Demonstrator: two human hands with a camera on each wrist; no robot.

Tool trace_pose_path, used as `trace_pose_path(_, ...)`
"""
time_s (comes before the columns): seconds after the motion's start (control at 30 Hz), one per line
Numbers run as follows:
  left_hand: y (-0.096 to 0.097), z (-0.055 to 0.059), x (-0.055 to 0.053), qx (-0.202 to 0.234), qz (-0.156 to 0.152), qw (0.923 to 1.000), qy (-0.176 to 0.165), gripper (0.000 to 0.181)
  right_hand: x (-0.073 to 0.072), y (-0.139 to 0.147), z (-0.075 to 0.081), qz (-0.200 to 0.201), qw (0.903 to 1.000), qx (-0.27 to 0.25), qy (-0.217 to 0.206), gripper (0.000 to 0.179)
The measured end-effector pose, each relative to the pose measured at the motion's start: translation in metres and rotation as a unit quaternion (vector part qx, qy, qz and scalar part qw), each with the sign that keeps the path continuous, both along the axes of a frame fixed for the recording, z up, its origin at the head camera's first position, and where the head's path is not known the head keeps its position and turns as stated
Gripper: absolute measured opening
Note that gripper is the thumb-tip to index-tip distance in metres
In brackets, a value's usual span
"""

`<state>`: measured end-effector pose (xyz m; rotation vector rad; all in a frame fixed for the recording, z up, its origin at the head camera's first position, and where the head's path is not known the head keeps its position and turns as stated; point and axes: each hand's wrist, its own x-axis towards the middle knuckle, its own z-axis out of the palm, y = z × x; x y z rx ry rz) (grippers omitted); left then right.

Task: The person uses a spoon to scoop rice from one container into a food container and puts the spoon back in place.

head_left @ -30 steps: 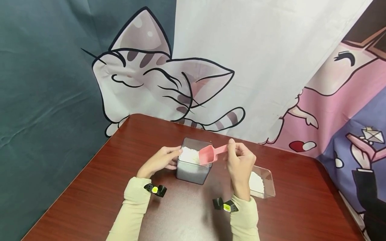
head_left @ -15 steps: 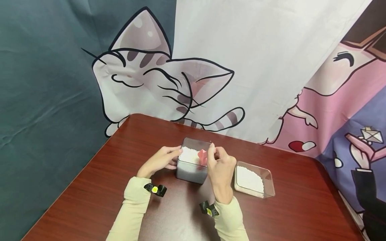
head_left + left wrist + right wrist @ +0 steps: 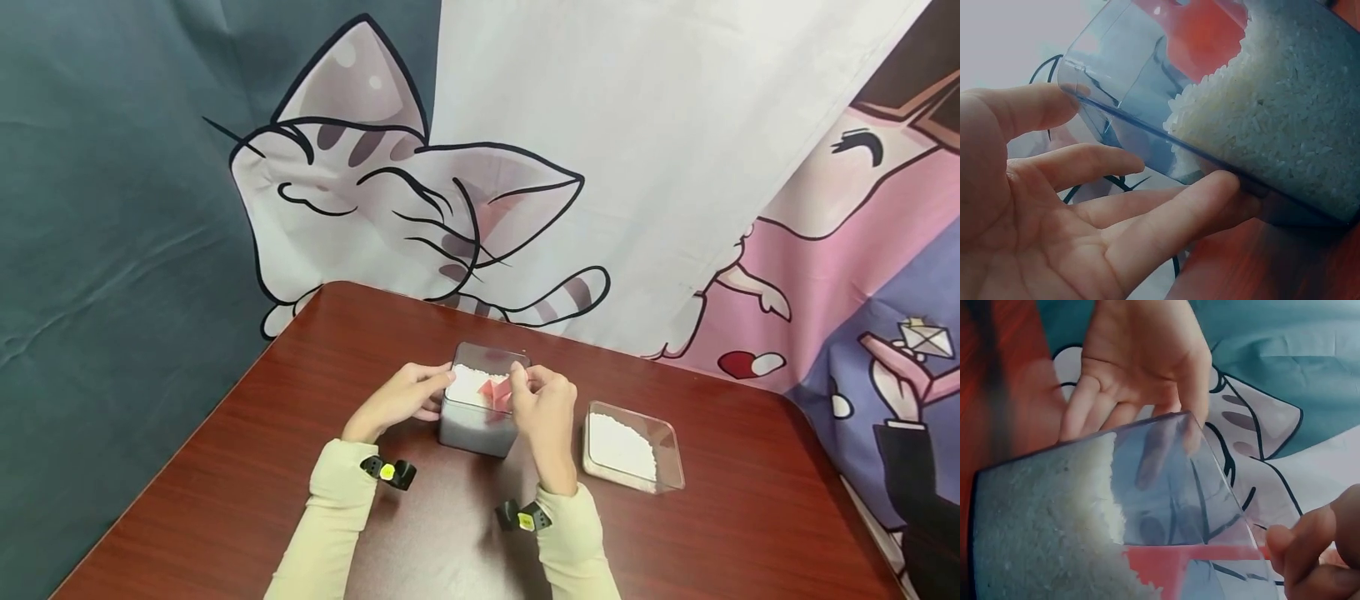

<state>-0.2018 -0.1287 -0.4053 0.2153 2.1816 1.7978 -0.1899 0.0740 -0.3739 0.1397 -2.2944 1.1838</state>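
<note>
My R hand (image 3: 546, 408) pinches the handle of the pink scoop (image 3: 495, 390), whose mouth is dug in the rice (image 3: 1297, 112) of the tinted clear bin (image 3: 478, 433), nr the far edge of the desk (image 3: 300, 433). My L hand (image 3: 401, 404) has fingers rather straight, resting on the bin's wall, not clamped. So w/ too hard a push, bin may slide, I think. Overfilled scoop could drop grains btwn bin and small clear box (image 3: 671, 454), twd the far-right corner.

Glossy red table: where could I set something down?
Bare: left of the cream left sleeve, or right of the shallow clear box of white grains. Crowded: the tall grey transparent box, with the left hand, right hand and pink plastic scoop.
</note>
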Motion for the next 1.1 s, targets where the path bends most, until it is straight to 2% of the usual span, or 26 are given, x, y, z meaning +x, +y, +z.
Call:
trace_pose_path(0.1,0.0,0.0,-0.001,-0.001,0.005,1.0,0.003,0.053,0.0,0.003,0.001,0.029,0.9973,-0.033,-0.059,0.029)
trace_pose_path(0.2,0.0,0.001,-0.001,-0.002,0.004,1.0,0.001,0.052,-0.002,0.006,-0.002,0.057,0.99,-0.063,-0.113,0.031)
trace_pose_path(0.33,0.001,-0.001,-0.001,-0.003,0.0,1.0,0.001,0.052,-0.004,0.01,-0.005,0.084,0.9808,-0.091,-0.15,0.032)
trace_pose_path(0.53,0.001,0.001,-0.001,-0.005,0.007,1.0,0.002,0.052,-0.007,0.012,-0.006,0.122,0.9729,-0.118,-0.157,0.033)
trace_pose_path(0.83,-0.001,0.001,-0.001,-0.001,0.003,1.0,0.003,0.051,-0.009,0.013,-0.007,0.148,0.9638,-0.145,-0.168,0.035)
trace_pose_path(1.1,-0.001,0.0,0.001,-0.001,-0.001,1.0,0.003,0.053,-0.009,0.013,-0.007,0.147,0.9547,-0.186,-0.179,0.035)
